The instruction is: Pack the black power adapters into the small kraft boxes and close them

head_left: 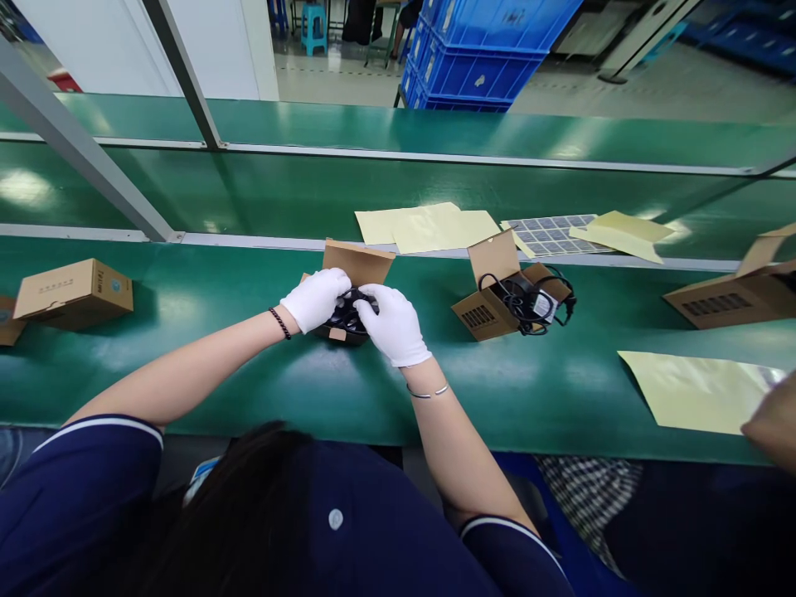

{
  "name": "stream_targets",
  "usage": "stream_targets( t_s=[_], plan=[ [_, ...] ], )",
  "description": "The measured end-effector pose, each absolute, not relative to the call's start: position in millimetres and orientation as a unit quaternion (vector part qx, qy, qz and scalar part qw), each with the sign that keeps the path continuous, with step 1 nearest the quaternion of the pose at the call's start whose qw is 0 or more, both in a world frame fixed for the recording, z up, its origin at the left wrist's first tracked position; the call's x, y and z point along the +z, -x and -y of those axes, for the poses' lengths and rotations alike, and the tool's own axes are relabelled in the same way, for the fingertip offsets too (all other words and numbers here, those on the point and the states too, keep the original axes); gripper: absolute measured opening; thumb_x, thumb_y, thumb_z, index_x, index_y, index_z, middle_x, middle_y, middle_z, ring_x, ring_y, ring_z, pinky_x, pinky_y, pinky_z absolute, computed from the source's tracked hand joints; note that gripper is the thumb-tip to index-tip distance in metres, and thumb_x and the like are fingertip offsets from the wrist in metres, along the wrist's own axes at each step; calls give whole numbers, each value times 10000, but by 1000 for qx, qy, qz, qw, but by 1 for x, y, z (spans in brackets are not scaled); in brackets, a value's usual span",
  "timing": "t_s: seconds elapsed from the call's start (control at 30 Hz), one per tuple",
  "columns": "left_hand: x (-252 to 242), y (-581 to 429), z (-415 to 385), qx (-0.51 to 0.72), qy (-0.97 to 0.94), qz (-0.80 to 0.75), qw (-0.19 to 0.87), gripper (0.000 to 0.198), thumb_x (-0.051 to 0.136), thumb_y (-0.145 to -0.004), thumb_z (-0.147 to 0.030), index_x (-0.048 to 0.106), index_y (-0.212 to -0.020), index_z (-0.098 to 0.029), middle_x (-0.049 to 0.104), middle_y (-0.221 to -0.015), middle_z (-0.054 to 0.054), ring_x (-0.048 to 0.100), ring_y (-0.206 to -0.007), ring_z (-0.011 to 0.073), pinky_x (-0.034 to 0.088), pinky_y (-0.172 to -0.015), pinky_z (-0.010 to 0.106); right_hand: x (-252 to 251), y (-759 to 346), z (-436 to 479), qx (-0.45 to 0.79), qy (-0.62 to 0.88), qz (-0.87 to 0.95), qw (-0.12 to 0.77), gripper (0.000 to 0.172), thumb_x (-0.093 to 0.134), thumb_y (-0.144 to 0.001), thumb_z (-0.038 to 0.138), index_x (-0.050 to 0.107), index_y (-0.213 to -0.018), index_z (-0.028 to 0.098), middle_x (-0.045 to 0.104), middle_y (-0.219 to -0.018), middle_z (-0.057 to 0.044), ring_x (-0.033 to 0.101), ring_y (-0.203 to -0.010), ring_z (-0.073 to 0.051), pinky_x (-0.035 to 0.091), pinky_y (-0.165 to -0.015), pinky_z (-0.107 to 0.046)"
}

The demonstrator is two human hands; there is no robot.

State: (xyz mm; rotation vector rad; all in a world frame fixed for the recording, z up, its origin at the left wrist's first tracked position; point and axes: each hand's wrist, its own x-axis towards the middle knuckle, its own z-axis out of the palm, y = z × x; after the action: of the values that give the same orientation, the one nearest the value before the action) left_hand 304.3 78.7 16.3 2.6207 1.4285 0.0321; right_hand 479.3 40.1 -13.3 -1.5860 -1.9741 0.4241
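Both of my hands wear white gloves and meet over a small open cardboard box [357,261] on the green bench. My left hand [315,298] and my right hand [393,323] are closed on a bundle of black cable [349,315] that sits in the box's mouth. The box's flap stands up behind my fingers. To the right lies a second open box [491,307] with a black adapter and coiled cable [536,305] spilling from it.
A shut cardboard box [75,292] lies at the left. Yellow sheets [429,225] and a label sheet [553,234] rest on the conveyor edge. Another yellow sheet [700,390] and an open box [734,294] are at the right, beside another person's arm [774,423]. Blue crates [485,58] stand behind.
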Motion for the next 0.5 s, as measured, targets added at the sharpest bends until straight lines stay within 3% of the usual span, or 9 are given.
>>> stream_targets(
  t_s=[0.13,0.33,0.5],
  plan=[
    [12,-310,-82,10,-873,-481,81,241,490,-955,-130,724,-1002,-156,711,-1073,110,659,-960,231,499,-808,333,-5,-479,-45,134,596,758,228,256,540,-939,245,735,-1106,234,787,-1107,-96,685,-1017,-300,543,-860,-412],
    [18,-302,-81,-16,-869,-492,37,298,457,-935,-79,750,-879,-84,697,-871,223,604,-987,351,420,-762,441,10,-471,-49,127,628,754,148,217,605,-923,285,697,-1116,245,778,-984,-93,692,-930,-302,524,-741,-374],
    [28,-290,-76,-60,-890,-452,5,292,505,-955,-201,772,-1053,-136,715,-1128,206,539,-1113,375,395,-780,455,15,-465,-52,115,604,782,101,176,574,-933,253,730,-1015,263,777,-973,-95,692,-947,-293,525,-726,-364]
  ],
)
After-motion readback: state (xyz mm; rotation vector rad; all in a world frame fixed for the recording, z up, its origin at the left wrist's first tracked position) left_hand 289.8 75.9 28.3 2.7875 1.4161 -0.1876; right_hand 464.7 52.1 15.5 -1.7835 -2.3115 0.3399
